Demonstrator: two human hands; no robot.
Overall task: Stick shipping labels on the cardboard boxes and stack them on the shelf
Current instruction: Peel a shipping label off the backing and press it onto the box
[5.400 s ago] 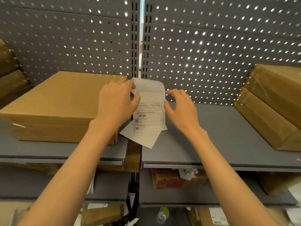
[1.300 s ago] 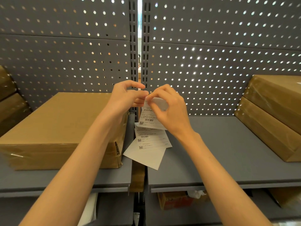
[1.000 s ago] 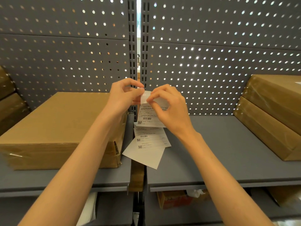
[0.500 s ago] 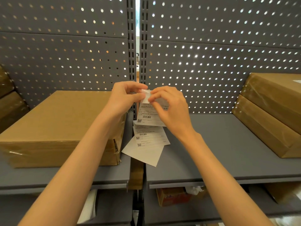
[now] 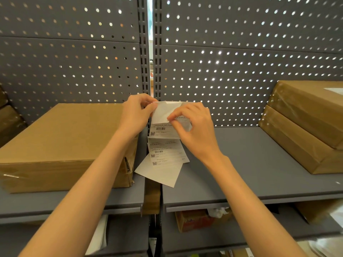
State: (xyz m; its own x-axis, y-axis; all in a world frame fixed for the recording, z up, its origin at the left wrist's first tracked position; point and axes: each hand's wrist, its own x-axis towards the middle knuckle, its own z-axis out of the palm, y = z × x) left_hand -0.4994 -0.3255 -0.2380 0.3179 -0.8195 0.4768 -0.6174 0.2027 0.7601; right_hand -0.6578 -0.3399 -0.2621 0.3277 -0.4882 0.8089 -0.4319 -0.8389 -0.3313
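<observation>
Head view: both hands point(image 5: 136, 115) point(image 5: 194, 130) pinching label strip point(image 5: 163, 130) above grey shelf point(image 5: 241, 164).

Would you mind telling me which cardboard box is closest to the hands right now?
The single flat box on the left shelf, right beside the left hand; the two stacked boxes sit far right.

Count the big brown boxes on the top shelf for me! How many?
3 for sure: one box on the left beside the left hand, and two stacked at the right, upper on lower. Brown shapes at the far left edge may be more.
</observation>
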